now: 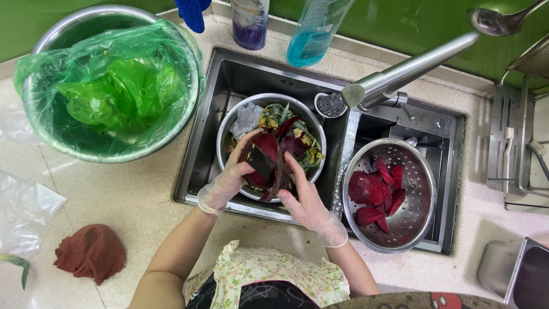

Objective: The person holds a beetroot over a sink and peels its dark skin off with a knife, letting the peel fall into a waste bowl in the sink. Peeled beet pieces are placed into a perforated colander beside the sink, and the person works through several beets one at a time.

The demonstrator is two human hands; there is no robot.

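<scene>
Gloves cover both hands, which meet over the steel bowl (229, 129) of scraps in the left sink basin. Left hand (231, 174) curls its fingers around a dark red leaf (264, 153), and right hand (303, 197) pinches the leaf's lower edge, holding it above the bowl so trimmings drop in. Cleaned red leaves (374, 194) sit apart in the colander (420, 220) on the right, where water can drain away

Both gloved hands, left hand (231, 177) and right hand (303, 197), are gripping dark red peel (264, 163) over a steel bowl (229, 129) of scraps sitting in the sink (229, 80). Red fruit pieces (374, 194) are lying in a colander (417, 223) just right; a green-bagged basin (114, 154) is standing on the counter left.
</scene>
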